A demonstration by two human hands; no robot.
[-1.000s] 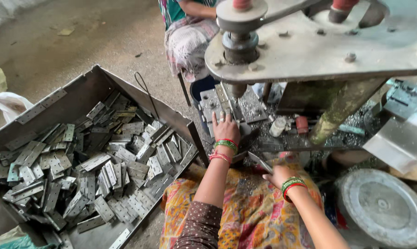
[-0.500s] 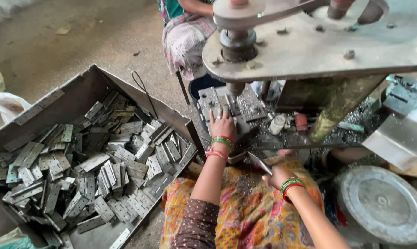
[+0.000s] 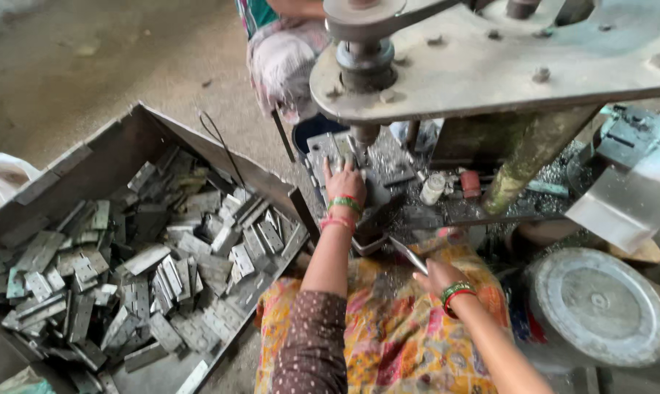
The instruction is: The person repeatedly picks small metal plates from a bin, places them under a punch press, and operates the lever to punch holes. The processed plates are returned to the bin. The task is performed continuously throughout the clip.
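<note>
Left hand [image 3: 344, 178], wrist ringed with green and red bangles, lies flat with fingers spread on a metal hinge plate [image 3: 328, 149] set on the bed of a hand press [image 3: 490, 66], just beneath the press's round ram [image 3: 364, 64]. Right hand [image 3: 438, 276], also bangled, rests low over the worker's patterned lap, its fingers closed on a thin flat metal strip [image 3: 408, 255] that points up toward the press bed. Metal shavings and small parts litter the bed beside a white cylinder [image 3: 432, 189] and a red one [image 3: 469, 184]. To the left, an open metal box [image 3: 118, 146] on the floor is heaped with grey hinges [image 3: 155, 270]. A round metal lid [image 3: 596, 306] sits to the right. Another person [image 3: 282, 51] sits beyond the press, seen only in part.
</note>
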